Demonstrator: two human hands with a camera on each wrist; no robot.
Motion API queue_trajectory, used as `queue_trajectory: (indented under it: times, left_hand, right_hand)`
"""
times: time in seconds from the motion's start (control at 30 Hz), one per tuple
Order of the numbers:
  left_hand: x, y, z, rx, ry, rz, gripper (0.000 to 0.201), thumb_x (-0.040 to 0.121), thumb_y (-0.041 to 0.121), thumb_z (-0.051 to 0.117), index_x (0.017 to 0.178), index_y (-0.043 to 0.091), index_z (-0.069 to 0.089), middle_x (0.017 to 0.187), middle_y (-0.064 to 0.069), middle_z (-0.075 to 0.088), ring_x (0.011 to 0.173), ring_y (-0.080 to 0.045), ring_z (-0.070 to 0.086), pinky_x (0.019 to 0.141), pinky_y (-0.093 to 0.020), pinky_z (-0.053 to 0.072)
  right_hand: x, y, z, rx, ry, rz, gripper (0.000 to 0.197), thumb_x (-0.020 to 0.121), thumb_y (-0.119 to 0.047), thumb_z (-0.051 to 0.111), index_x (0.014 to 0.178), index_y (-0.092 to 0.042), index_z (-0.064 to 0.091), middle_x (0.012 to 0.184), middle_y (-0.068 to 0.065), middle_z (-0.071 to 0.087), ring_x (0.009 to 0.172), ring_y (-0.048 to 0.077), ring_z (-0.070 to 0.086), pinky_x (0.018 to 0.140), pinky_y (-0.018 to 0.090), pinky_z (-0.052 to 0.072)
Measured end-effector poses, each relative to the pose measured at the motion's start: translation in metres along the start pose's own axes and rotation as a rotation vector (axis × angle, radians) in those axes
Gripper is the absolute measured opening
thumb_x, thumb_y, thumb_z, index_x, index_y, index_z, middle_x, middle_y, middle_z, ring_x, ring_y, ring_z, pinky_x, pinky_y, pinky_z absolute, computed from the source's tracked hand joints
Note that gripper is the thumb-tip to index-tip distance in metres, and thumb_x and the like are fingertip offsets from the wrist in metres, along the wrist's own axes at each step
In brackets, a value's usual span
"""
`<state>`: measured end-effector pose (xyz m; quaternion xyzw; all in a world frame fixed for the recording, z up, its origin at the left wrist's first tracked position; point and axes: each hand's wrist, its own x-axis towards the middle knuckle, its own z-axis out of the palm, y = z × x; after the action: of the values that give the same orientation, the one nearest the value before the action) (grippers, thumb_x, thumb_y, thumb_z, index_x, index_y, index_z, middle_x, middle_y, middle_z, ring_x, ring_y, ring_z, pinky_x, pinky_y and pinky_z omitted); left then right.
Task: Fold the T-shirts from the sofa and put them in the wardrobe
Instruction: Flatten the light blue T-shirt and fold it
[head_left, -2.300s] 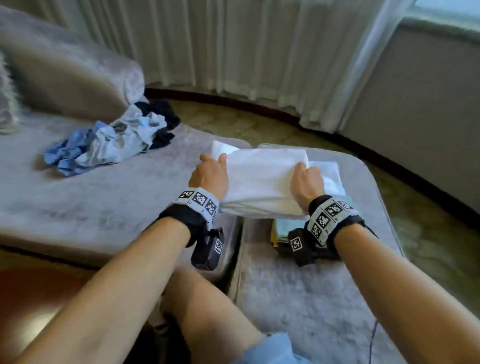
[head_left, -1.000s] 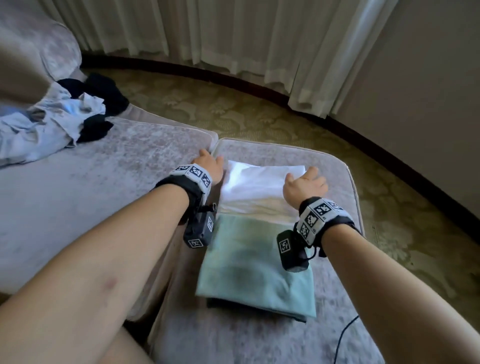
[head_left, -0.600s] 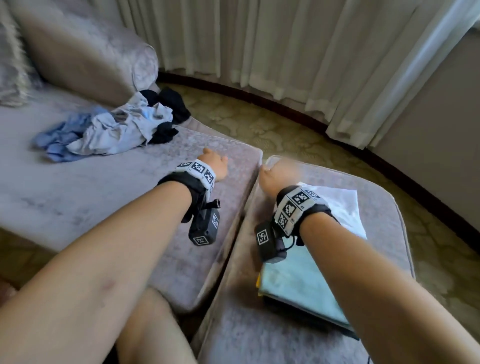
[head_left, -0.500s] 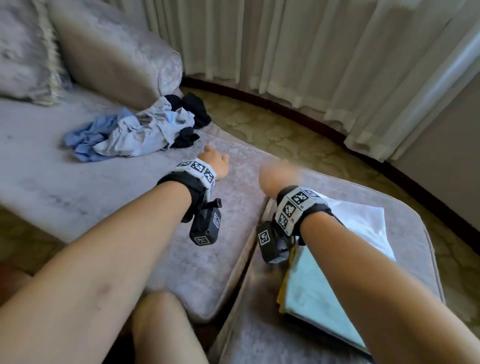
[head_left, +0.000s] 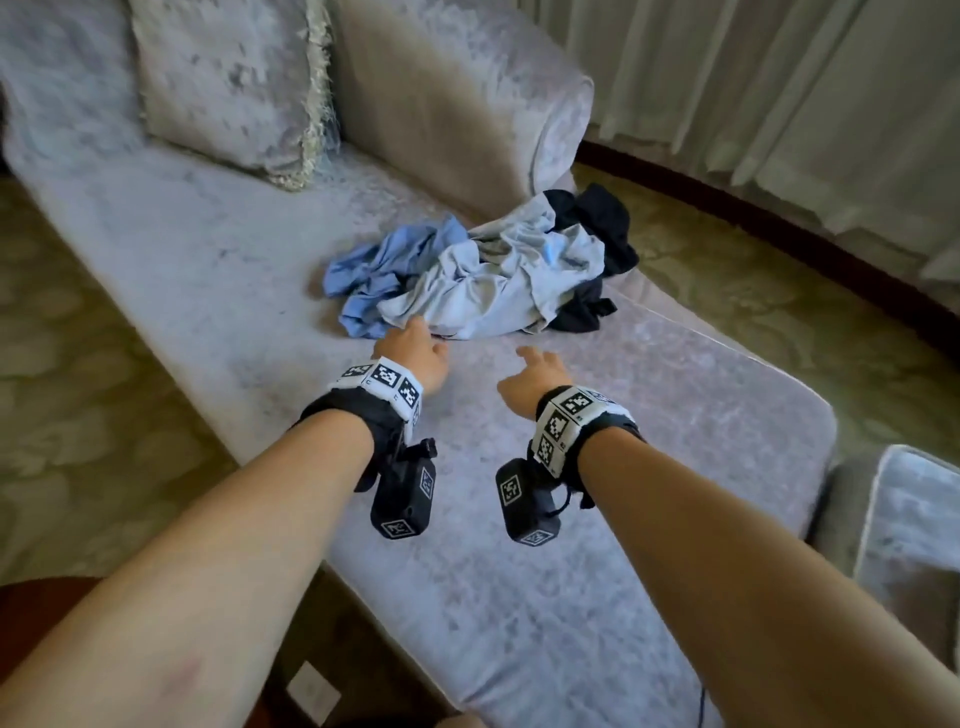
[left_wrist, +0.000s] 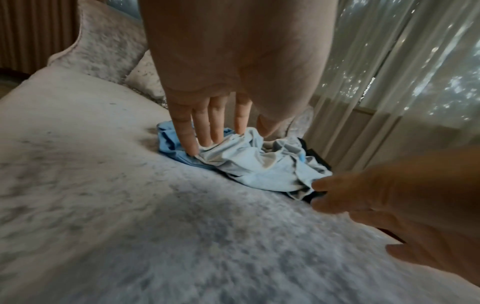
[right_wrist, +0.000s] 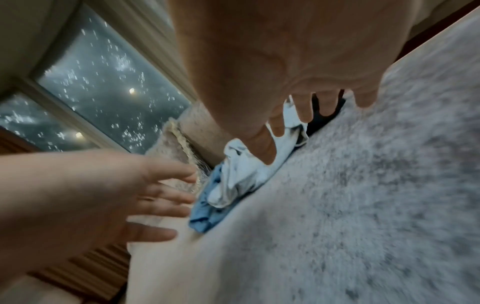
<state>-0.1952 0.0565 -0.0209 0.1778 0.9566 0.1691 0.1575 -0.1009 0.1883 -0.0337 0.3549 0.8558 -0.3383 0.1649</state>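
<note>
A crumpled pile of T-shirts lies on the grey sofa (head_left: 208, 270) near its armrest: a pale grey one (head_left: 493, 280) on top, a blue one (head_left: 379, 275) at the left, a black one (head_left: 597, 223) behind. My left hand (head_left: 415, 348) reaches out with straight fingers, its fingertips (left_wrist: 193, 150) at the near edge of the pale grey shirt (left_wrist: 259, 166). My right hand (head_left: 535, 376) hovers just short of the pile, fingers spread and holding nothing. In the right wrist view the right hand's fingers (right_wrist: 303, 111) hang above the pale shirt (right_wrist: 241, 172).
A fringed grey cushion (head_left: 228, 83) leans at the sofa's back. The ottoman (head_left: 909, 525) stands at the right edge. White curtains (head_left: 779, 93) hang behind, over a patterned carpet (head_left: 753, 296).
Both hands let go of the folded white shirt on the ottoman and moved left across the sofa to the crumpled pile. The view turned left with them; the folded stack has left the picture.
</note>
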Motion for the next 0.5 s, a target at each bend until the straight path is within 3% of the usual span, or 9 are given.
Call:
queue_trajectory:
  times: [0.07, 0.13, 0.23, 0.3, 0.33, 0.4, 0.5]
  left_hand:
    - [0.030, -0.016, 0.003, 0.033, 0.022, 0.023, 0.037, 0.096, 0.031, 0.051, 0.126, 0.010, 0.048, 0.133, -0.021, 0.047, 0.123, -0.040, 0.044, 0.099, -0.043, 0.043]
    - [0.059, -0.024, 0.007, 0.101, 0.038, 0.047, 0.045, 0.091, 0.035, 0.057, 0.131, 0.018, 0.046, 0.139, -0.016, 0.040, 0.128, -0.038, 0.036, 0.101, -0.044, 0.040]
    - [0.107, -0.018, 0.007, 0.213, 0.025, 0.103, 0.078, 0.079, 0.048, 0.070, 0.144, 0.033, 0.030, 0.157, -0.008, 0.011, 0.142, -0.038, 0.011, 0.107, -0.056, 0.030]
    - [0.142, -0.006, 0.010, 0.287, -0.055, 0.135, 0.098, 0.073, 0.053, 0.075, 0.149, 0.041, 0.014, 0.161, -0.002, -0.008, 0.146, -0.037, -0.007, 0.108, -0.067, 0.017]
    - [0.156, 0.001, 0.016, 0.329, -0.093, 0.160, 0.100, 0.072, 0.055, 0.075, 0.149, 0.042, 0.012, 0.161, 0.000, -0.006, 0.147, -0.036, -0.006, 0.108, -0.069, 0.012]
    - [0.177, 0.013, 0.037, 0.397, -0.131, 0.193, 0.084, 0.076, 0.054, 0.071, 0.145, 0.038, 0.027, 0.155, -0.001, 0.020, 0.144, -0.033, 0.013, 0.107, -0.070, 0.010]
    - [0.176, 0.029, 0.063, 0.518, -0.019, 0.256, 0.041, 0.086, 0.026, 0.060, 0.127, 0.030, 0.054, 0.133, -0.002, 0.044, 0.129, -0.032, 0.031, 0.110, -0.064, 0.009]
  right_hand:
    - [0.034, -0.005, 0.015, -0.139, -0.013, 0.028, 0.083, 0.093, -0.038, 0.058, 0.156, -0.032, 0.004, 0.164, 0.007, -0.010, 0.150, 0.033, -0.008, 0.119, 0.056, 0.011]
    - [0.064, -0.003, 0.020, -0.256, 0.058, 0.076, 0.105, 0.084, -0.052, 0.067, 0.154, -0.037, -0.010, 0.161, 0.005, -0.025, 0.147, 0.036, -0.021, 0.112, 0.071, 0.004]
    - [0.113, 0.000, 0.003, -0.403, 0.260, 0.025, 0.131, 0.068, -0.069, 0.072, 0.150, -0.035, -0.024, 0.156, 0.007, -0.034, 0.143, 0.038, -0.029, 0.104, 0.078, 0.001]
    - [0.145, -0.002, -0.016, -0.481, 0.336, -0.061, 0.137, 0.064, -0.067, 0.076, 0.149, -0.037, -0.027, 0.157, 0.005, -0.034, 0.143, 0.038, -0.030, 0.101, 0.080, -0.001]
    - [0.158, -0.004, -0.022, -0.521, 0.332, -0.101, 0.136, 0.065, -0.063, 0.079, 0.149, -0.038, -0.025, 0.159, 0.003, -0.029, 0.144, 0.037, -0.028, 0.101, 0.081, -0.002]
    - [0.176, -0.005, -0.021, -0.552, 0.307, -0.133, 0.133, 0.065, -0.054, 0.083, 0.152, -0.038, -0.016, 0.162, 0.003, -0.009, 0.148, 0.032, -0.016, 0.103, 0.079, -0.005]
    - [0.180, -0.002, -0.004, -0.508, 0.412, -0.117, 0.119, 0.065, -0.043, 0.086, 0.152, -0.030, 0.006, 0.148, 0.011, 0.025, 0.144, 0.032, 0.013, 0.110, 0.071, 0.001]
